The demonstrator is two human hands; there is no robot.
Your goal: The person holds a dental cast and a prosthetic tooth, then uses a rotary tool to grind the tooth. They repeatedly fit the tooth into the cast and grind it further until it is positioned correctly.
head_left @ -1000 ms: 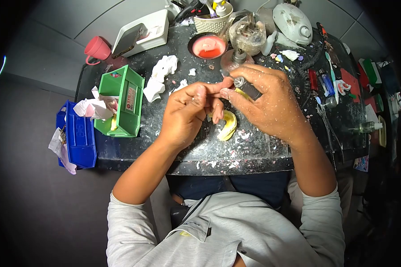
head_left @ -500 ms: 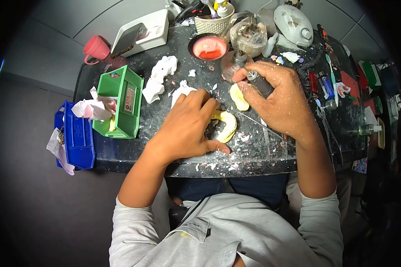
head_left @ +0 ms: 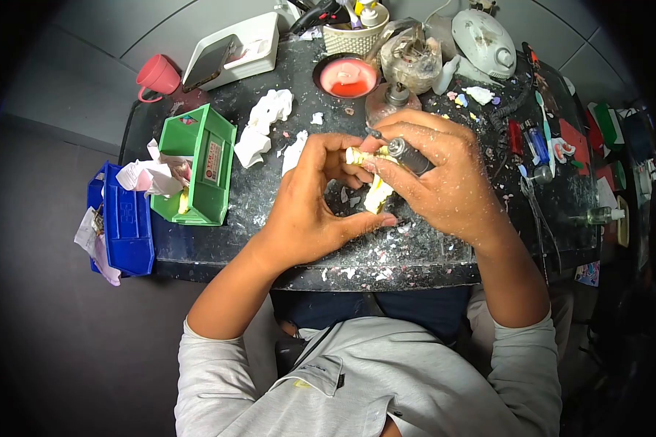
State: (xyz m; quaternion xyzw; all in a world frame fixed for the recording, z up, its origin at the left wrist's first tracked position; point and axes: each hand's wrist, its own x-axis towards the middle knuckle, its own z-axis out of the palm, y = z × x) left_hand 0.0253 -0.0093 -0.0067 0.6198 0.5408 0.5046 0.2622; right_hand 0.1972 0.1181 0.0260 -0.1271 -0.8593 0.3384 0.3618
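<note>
My left hand (head_left: pixel 310 200) is curled round a pale yellow, curved dental-like piece (head_left: pixel 377 195), with the thumb at its lower end and the fingers behind its upper part. My right hand (head_left: pixel 444 167) grips a dark rotary handpiece (head_left: pixel 410 155) between thumb and fingers. White dust covers the back of that hand. The handpiece's tip lies close to the upper end of the yellow piece; whether they touch is unclear. Part of the piece is hidden by my fingers.
Beyond my hands are a pink bowl (head_left: pixel 348 77), a glass burner (head_left: pixel 395 102) and a woven basket (head_left: pixel 353 38). A green bin (head_left: pixel 215 164) and a blue bin (head_left: pixel 130 226) stand left. Crumpled tissue (head_left: pixel 259 127) lies nearer. Tweezers (head_left: pixel 536 211) and lighters (head_left: pixel 536 142) lie right.
My left hand has lifted the curved yellow piece from the tabletop. The handpiece in my right hand has come left and down to it. The other yellow piece beside my right hand is no longer distinguishable.
</note>
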